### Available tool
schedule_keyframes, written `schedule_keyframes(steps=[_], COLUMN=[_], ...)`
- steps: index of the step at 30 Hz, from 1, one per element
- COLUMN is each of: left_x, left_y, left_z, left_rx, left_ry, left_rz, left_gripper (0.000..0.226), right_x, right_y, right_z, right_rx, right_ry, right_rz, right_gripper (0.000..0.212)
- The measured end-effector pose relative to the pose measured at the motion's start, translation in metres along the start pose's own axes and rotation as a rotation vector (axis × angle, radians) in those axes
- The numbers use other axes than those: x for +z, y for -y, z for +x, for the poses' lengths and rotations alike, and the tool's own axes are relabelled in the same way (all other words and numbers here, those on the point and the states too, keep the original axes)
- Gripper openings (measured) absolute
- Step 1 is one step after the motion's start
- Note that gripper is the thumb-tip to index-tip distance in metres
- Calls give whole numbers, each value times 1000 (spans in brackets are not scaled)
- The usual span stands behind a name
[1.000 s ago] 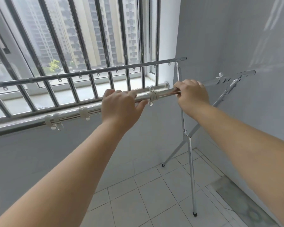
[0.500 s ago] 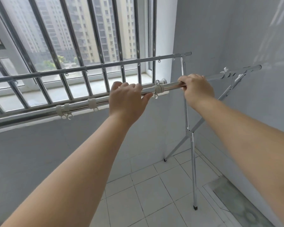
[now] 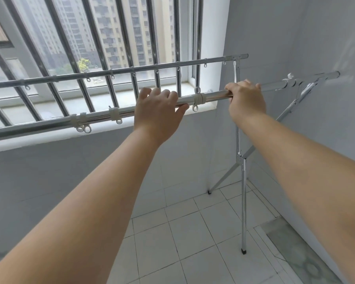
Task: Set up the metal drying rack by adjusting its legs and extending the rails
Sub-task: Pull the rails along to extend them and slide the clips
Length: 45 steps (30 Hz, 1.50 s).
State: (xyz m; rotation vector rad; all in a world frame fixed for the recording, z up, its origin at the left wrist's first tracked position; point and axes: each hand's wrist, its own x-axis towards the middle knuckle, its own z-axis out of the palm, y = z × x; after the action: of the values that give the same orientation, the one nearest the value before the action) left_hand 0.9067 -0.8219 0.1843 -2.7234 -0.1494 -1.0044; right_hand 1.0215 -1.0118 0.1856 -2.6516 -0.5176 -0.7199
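Observation:
The metal drying rack has two long rails. The near rail [image 3: 211, 97] runs from the lower left to the right end, and the far rail [image 3: 131, 69] lies parallel behind it. My left hand [image 3: 158, 111] is wrapped over the thick tube of the near rail. My right hand [image 3: 245, 99] grips the same rail where the thinner inner tube [image 3: 273, 86] comes out. White plastic clip rings [image 3: 197, 100] sit on the rail between my hands. The crossed legs [image 3: 243, 201] stand on the tiled floor at the right end.
A barred window [image 3: 103, 37] with a sill is just behind the far rail. A grey wall [image 3: 295, 37] stands close to the rack's right end. The floor [image 3: 172, 232] has white tiles, with a patterned strip [image 3: 301, 253] at the lower right.
The view has shifted, so the rails sit higher and further right in frame. The right end of the near rail reaches a little further right. Both hands keep their grip.

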Motion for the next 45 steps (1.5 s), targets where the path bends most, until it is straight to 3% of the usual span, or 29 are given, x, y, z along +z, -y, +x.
schedule_keyframes(steps=[8,12,20,26,32,37,45], left_x=[-20,-35,-62,-97,-137,-152,-147], left_y=[1,32,154,272,402,476,504], left_z=[-4,-19,-80,-142,-224,-280,-317], left_rx=[-44,-107,-318,-425,-550,-643,-456], left_ry=[96,58,-118,-157,-63,37,-29], left_rz=[-289,-285,-237,-106,53,92,52], left_gripper=[44,40,32,28,33,46,44], right_x=[-11,-23,-33,-23,-1,16,38], right_y=[12,48,196,333,447,510,549], right_z=[-15,-18,-34,-64,-114,-142,-162], right_rx=[94,20,-261,-458,-706,-717,-745], right_ry=[83,-89,-288,-100,59,122,-59], right_rz=[-17,51,405,544,460,439,223], right_gripper=[56,53,37,28,39,51,51])
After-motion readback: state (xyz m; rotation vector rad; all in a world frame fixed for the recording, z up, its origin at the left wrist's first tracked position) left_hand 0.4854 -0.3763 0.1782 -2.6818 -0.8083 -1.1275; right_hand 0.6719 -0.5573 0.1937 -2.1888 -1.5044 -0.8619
